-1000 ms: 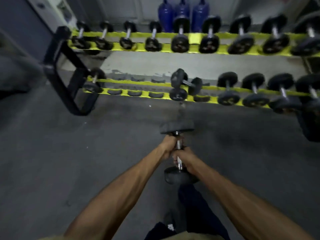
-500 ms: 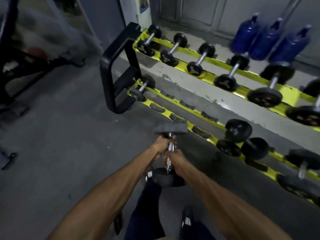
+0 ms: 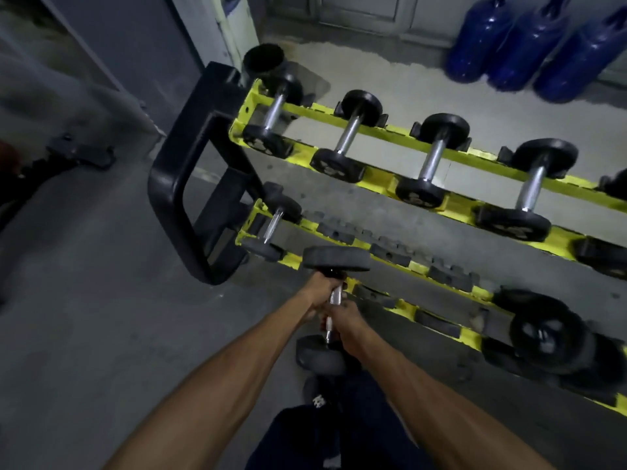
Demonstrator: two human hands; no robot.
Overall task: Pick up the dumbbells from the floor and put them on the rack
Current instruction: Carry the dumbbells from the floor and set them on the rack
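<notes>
Open grey floor (image 3: 84, 300) lies left of the yellow rack (image 3: 390, 195); before its lower rail's left end, left grip (image 3: 320, 291) and right grip (image 3: 346, 321) both clasp one dumbbell (image 3: 336, 258) by its handle.

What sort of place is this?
Probably a gym's weights corner: a yellow two-tier rack holds racked dumbbells, and the left hand and right hand grip a carried dumbbell.
</notes>
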